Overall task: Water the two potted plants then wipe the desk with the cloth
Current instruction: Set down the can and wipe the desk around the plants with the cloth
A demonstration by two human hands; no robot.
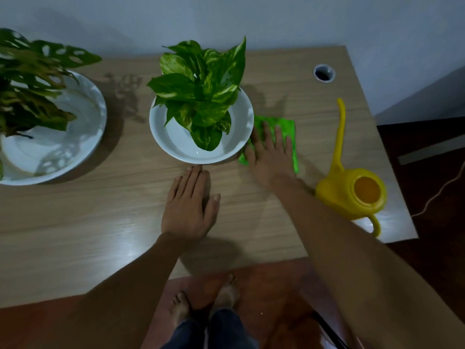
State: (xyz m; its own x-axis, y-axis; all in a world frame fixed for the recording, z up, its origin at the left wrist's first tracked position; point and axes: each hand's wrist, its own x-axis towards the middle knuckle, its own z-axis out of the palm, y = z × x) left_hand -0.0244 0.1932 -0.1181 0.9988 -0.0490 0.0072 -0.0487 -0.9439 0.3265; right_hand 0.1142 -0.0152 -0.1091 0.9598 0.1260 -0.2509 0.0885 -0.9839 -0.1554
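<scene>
1. Watering looks finished: the yellow watering can [352,195] stands set down at the right, and both plants, centre [201,96] and upper left [30,81], sit in white dishes.
2. Wiping is under way: the right hand [270,154] lies flat, fingers spread, pressing the green cloth [284,125] just right of the centre dish [176,144].
3. The left hand [190,205] rests open and empty on the worktop [88,210]; most of the surface seems left to wipe.

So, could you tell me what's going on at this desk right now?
A person is wiping the desk. The right hand lies flat on the green cloth, which sits just right of the middle plant's white dish. The left hand rests palm down on the bare wood in front of that dish. The yellow watering can stands set aside near the right edge, and a second plant sits in its dish at far left.
</scene>
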